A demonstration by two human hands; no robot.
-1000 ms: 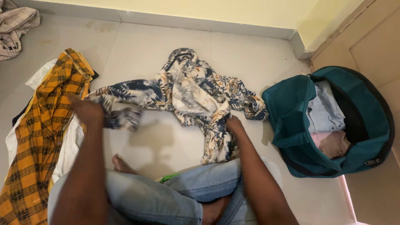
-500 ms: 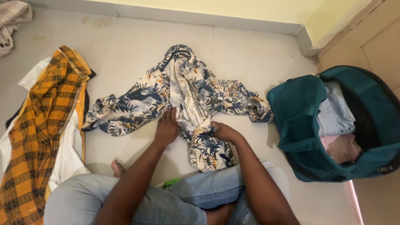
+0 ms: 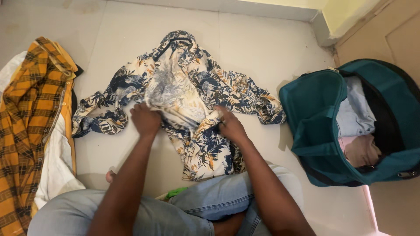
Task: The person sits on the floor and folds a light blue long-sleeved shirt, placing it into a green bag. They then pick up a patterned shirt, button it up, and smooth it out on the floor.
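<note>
Tiled floor: 2 hands grip floral shirt, arms outstretched.

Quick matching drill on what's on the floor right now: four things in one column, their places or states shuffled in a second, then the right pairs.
1. floral shirt
2. orange plaid shirt
3. teal bag
4. left hand

A. unzipped, folded clothes inside
B. lying on a white garment
C. spread on the tiles, under both hands
D. pressing on patterned cloth

Pairs: 1-C, 2-B, 3-A, 4-D
</note>
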